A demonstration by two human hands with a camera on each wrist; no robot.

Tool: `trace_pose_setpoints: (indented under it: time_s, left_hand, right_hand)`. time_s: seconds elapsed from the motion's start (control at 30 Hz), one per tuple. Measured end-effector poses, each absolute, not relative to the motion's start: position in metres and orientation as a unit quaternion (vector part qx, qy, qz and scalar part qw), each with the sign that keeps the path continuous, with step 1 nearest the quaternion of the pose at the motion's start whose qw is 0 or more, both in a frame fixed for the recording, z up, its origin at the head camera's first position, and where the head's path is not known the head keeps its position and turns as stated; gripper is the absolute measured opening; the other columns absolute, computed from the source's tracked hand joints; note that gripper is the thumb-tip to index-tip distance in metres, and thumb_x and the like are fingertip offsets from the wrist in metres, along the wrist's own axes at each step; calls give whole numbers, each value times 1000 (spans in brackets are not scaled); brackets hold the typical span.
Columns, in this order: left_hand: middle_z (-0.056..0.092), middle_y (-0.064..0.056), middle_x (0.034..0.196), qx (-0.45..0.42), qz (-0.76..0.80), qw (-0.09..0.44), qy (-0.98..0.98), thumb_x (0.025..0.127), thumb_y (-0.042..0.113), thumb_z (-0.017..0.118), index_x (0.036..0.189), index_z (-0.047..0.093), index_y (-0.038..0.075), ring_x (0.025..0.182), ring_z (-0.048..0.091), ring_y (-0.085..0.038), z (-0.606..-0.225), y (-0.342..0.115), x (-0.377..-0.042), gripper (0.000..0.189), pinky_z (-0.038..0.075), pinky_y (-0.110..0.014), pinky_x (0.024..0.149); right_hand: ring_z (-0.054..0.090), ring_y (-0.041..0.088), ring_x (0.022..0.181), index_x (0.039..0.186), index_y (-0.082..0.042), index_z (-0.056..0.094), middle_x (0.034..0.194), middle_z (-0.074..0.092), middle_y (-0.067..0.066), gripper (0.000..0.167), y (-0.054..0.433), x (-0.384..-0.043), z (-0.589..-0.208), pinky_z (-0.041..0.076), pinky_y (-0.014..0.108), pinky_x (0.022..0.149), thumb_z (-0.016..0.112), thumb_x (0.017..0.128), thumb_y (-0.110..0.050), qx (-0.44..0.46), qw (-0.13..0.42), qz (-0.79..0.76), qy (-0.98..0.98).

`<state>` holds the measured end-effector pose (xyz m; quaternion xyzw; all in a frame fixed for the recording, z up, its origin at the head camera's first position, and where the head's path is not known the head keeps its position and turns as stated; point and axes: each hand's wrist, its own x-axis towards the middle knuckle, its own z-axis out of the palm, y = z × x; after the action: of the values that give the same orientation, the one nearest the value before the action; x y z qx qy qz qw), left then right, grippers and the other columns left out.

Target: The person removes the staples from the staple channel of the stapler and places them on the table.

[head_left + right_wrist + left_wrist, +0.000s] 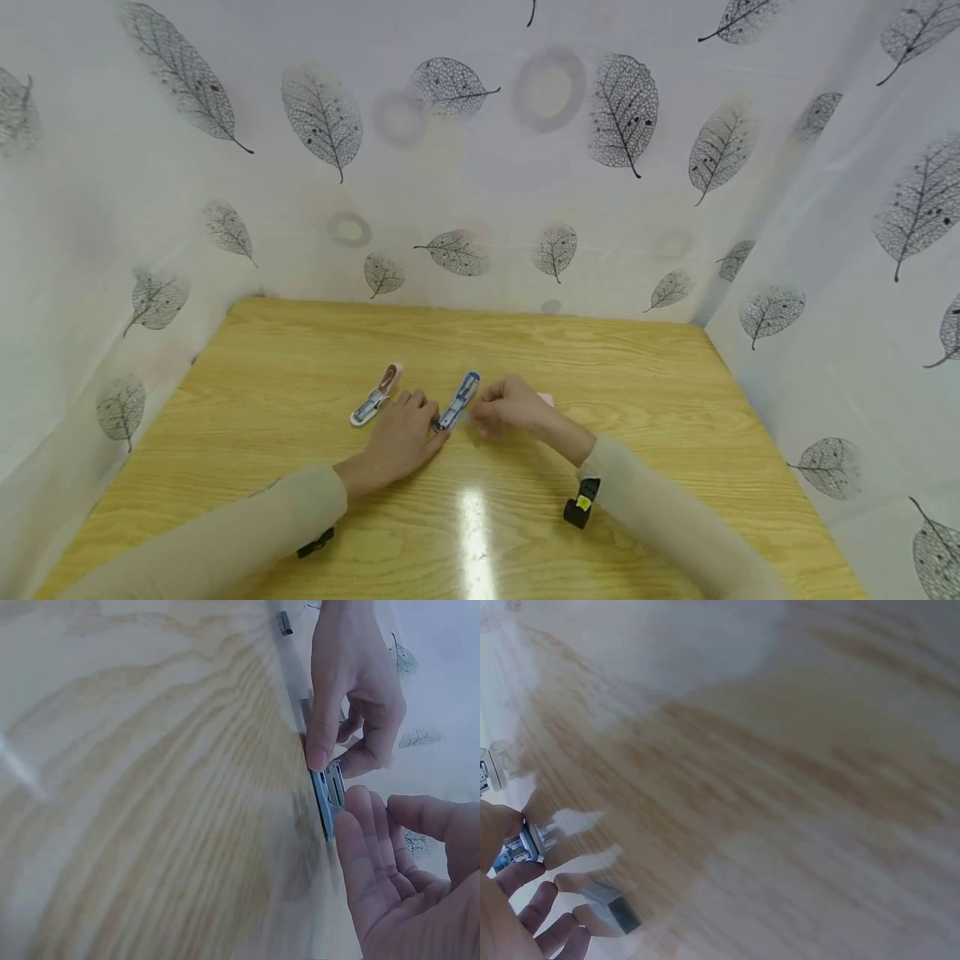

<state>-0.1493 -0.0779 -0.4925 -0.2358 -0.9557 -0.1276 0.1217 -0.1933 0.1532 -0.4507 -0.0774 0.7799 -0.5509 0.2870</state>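
Your left hand (401, 435) holds the blue stapler (457, 402) near its lower end, thumb and index finger clamped on its sides. The stapler lies open at the middle of the worktop (637, 375), slanting away from you to the right, its metal insides showing. Your right hand (510, 407) is just beside the stapler's right edge, its fingers bent and the thumb brought in to meet them; you are blurred there in the head view, so I cannot tell whether anything small is between them.

To the left of your left hand, the pink-and-white stapler (369, 407) lies opened out at a similar slant, near your knuckles. Behind your right wrist a pink item (547, 399) peeks out, mostly hidden. You wear pale long sleeves (675, 517), and a black strap (583, 503) with a yellow spot sits at your right cuff. Around the worktop's far side and flanks hang white sheets (480, 183) printed with dark skeleton leaves and faint rings.
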Motion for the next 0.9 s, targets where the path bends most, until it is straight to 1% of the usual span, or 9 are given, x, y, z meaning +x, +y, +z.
trace_pose_setpoints:
  time_s: [0.17, 0.27, 0.43, 0.57, 0.7, 0.9]
  left_hand:
    - [63, -6, 92, -239, -132, 120, -954, 91, 38, 82, 95, 69, 10, 81, 55, -20, -494, -78, -149, 31, 48, -34, 71]
    - [63, -6, 92, -237, -131, 113, -956, 92, 38, 81, 96, 69, 11, 81, 55, -20, -493, -78, -149, 30, 48, -34, 72]
    - [63, -6, 94, -229, -128, 101, -960, 93, 38, 80, 97, 69, 10, 82, 56, -21, -491, -77, -147, 30, 48, -35, 73]
    - [62, -5, 92, -228, -126, 106, -960, 93, 38, 80, 95, 68, 11, 81, 55, -20, -491, -75, -144, 30, 48, -35, 72]
    - [60, -4, 91, -223, -128, 108, -960, 91, 38, 82, 94, 68, 12, 80, 54, -20, -491, -74, -142, 30, 47, -34, 71]
    - [61, -5, 92, -220, -129, 107, -961, 92, 37, 81, 95, 68, 11, 81, 55, -22, -491, -74, -142, 29, 48, -36, 73]
  right_hand:
    - [73, 9, 65, 101, 4, 75, 79, 77, 1, 19, 155, -180, -452, 64, 30, 68, 71, 100, -14, -67, 303, -552, 774]
    - [73, 9, 64, 103, 4, 75, 82, 78, 3, 20, 153, -172, -457, 63, 28, 65, 72, 100, -15, -58, 316, -550, 771]
    - [75, 10, 65, 103, 2, 77, 83, 80, 6, 20, 147, -162, -468, 62, 27, 62, 72, 100, -17, -64, 339, -549, 761]
    - [75, 11, 65, 101, 1, 78, 81, 81, 8, 20, 144, -155, -474, 63, 27, 61, 73, 99, -18, -65, 353, -548, 756]
    - [75, 10, 63, 99, 0, 78, 77, 79, 5, 19, 140, -150, -476, 62, 26, 60, 73, 99, -18, -63, 361, -544, 755]
    - [73, 9, 61, 97, -2, 76, 73, 77, 1, 16, 133, -148, -477, 60, 23, 57, 72, 99, -17, -68, 357, -534, 764]
